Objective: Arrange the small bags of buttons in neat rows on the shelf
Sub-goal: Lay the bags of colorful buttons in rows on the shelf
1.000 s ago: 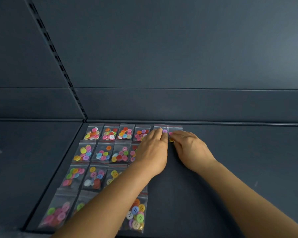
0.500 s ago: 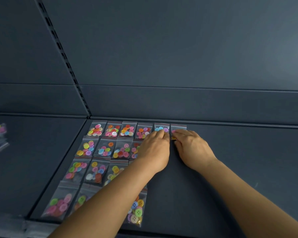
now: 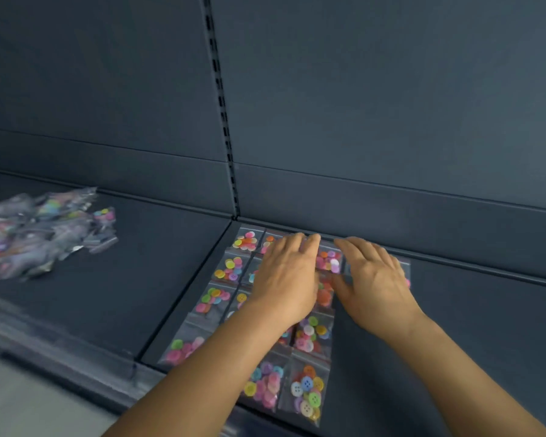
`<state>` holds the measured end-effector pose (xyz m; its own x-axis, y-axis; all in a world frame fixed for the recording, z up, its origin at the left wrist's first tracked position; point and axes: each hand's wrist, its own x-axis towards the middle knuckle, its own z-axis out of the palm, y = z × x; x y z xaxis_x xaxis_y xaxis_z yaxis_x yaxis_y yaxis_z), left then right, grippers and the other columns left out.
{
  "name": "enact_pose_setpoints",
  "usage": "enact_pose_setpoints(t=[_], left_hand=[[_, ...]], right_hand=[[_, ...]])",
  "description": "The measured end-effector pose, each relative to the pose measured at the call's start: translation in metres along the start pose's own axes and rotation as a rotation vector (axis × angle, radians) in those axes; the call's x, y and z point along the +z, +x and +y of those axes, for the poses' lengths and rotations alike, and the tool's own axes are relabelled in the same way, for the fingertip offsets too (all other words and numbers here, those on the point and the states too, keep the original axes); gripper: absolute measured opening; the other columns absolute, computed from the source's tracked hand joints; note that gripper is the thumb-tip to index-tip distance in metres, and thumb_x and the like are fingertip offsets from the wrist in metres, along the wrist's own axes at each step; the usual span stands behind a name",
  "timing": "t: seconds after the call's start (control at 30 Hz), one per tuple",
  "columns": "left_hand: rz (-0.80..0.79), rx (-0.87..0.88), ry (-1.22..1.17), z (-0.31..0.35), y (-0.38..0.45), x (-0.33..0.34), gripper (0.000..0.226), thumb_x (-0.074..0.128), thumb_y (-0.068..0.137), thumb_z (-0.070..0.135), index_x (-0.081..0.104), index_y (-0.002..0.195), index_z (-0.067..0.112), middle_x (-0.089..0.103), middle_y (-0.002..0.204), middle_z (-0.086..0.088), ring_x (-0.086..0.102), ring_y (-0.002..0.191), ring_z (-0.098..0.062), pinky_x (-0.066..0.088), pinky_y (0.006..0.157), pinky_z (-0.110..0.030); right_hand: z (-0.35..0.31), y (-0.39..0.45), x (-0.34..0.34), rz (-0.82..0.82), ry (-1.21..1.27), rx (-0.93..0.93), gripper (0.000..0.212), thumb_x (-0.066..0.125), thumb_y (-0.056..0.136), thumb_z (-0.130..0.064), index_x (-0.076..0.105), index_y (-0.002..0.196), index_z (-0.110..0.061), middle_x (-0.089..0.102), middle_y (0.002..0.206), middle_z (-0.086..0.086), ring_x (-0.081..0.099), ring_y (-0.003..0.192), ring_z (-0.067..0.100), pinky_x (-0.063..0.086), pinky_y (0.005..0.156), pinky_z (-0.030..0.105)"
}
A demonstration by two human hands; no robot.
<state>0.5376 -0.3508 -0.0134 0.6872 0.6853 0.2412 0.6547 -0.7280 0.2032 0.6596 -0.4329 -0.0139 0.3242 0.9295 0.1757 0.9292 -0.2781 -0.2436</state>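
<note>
Several small clear bags of coloured buttons [image 3: 306,392] lie in rows on the dark shelf [image 3: 454,310], against its left edge. My left hand [image 3: 286,279] hovers over the back rows with fingers straight and relaxed, holding nothing. My right hand [image 3: 372,279] is beside it, fingers spread and relaxed, above the rightmost back-row bag [image 3: 404,269], which it partly hides. Between my hands one back-row bag [image 3: 328,260] shows. My left forearm covers part of the middle rows.
A loose heap of unsorted button bags [image 3: 41,228] lies on the neighbouring shelf panel to the left, blurred. A slotted upright [image 3: 221,102] divides the back wall. The shelf front edge [image 3: 60,348] runs along the lower left.
My view has swung left, bringing the loose heap into sight. Both hands have lifted off the back-row bags and spread apart slightly.
</note>
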Motion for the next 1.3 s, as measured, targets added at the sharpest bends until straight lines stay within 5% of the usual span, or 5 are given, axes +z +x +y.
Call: enact_pose_setpoints(t=[0.73, 1.3], left_hand=[[0.080, -0.190, 0.005, -0.337, -0.147, -0.110, 0.061, 0.050, 0.094, 0.032, 0.022, 0.147, 0.021, 0.037, 0.145, 0.000, 0.030, 0.135, -0.019, 0.023, 0.111, -0.032], [0.051, -0.346, -0.018, -0.507, -0.094, -0.120, 0.060, 0.047, 0.096, 0.031, 0.022, 0.148, 0.018, 0.035, 0.148, -0.004, 0.032, 0.135, -0.023, 0.027, 0.111, -0.035]], right_hand=[[-0.359, 0.057, 0.092, -0.034, 0.141, -0.227, 0.058, 0.046, 0.093, -0.044, 0.029, 0.144, -0.023, 0.031, 0.149, -0.005, 0.024, 0.139, 0.016, 0.016, 0.114, 0.035], [-0.462, 0.190, 0.157, -0.127, 0.173, -0.246, 0.050, 0.048, 0.094, -0.032, 0.035, 0.142, -0.021, 0.039, 0.146, -0.001, 0.032, 0.135, 0.022, 0.023, 0.111, 0.036]])
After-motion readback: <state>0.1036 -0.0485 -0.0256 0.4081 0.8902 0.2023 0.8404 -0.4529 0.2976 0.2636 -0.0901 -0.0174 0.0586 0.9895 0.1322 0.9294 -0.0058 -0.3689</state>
